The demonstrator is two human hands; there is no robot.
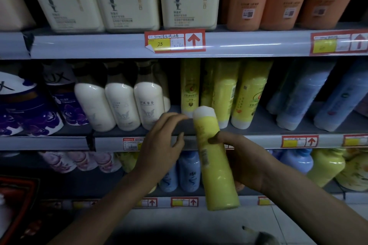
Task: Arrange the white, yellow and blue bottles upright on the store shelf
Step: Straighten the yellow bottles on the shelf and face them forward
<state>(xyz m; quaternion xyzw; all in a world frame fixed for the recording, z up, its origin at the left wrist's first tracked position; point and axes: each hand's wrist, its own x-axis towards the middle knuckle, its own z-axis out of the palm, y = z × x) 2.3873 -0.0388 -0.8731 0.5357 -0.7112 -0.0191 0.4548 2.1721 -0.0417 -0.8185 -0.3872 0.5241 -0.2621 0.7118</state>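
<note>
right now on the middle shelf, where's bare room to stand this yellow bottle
Bare shelf floor shows between the rightmost white bottle and the nearest standing yellow bottle, just past the left hand. A second strip lies between the last yellow bottle and the leaning blue bottles. The white bottles stand packed side by side; so do the yellow ones.

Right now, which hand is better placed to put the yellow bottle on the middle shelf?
Right: the right hand grips the yellow bottle, cap toward the shelf; the left hand is open, holding nothing.
</note>
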